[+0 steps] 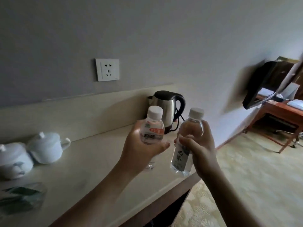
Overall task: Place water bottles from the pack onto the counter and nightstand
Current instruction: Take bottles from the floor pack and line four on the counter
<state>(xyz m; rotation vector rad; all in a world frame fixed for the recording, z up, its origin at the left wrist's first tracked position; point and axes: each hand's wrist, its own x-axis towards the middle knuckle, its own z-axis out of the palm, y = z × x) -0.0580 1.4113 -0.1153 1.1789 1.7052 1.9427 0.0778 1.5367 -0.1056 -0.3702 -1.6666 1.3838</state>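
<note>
A: Largest first. Long pale cream counter (91, 163), smooth matte top, low backsplash of the same finish against a grey wall. White square plastic wall socket (107, 69) above the backsplash.

B: Noted. On the counter?

A: Rounded stainless-steel electric kettle (165, 110) with glossy black lid and looped black handle, far back by the wall. Two white glazed ceramic lidded cups (32, 151), squat and rounded, at the left, touching or nearly so. Crinkled clear plastic packet (21, 197) with dark contents at the near left edge; blurred, contents unreadable.

B: Hands?

A: Both forearms bare, reaching forward over the counter's right end. Left hand (142, 148) palm turned inward, fingers and thumb wrapped round the belly of a small clear plastic water bottle with white cap and red-and-white label (153, 128). Right hand (199, 151) fingers curled, gripping a slim clear plastic water bottle with white ribbed cap and dark-lettered label (185, 145) at mid-body.

B: Orientation?

A: Both held in the air above the counter, in front of the kettle, just beside each other. Left bottle's long axis near vertical, cap up. Right bottle's long axis tilted, cap up and leaning right, base down-left over the counter's edge.

B: Background?

A: Reddish wooden table (278, 115) on patterned beige carpet, far right.
</note>
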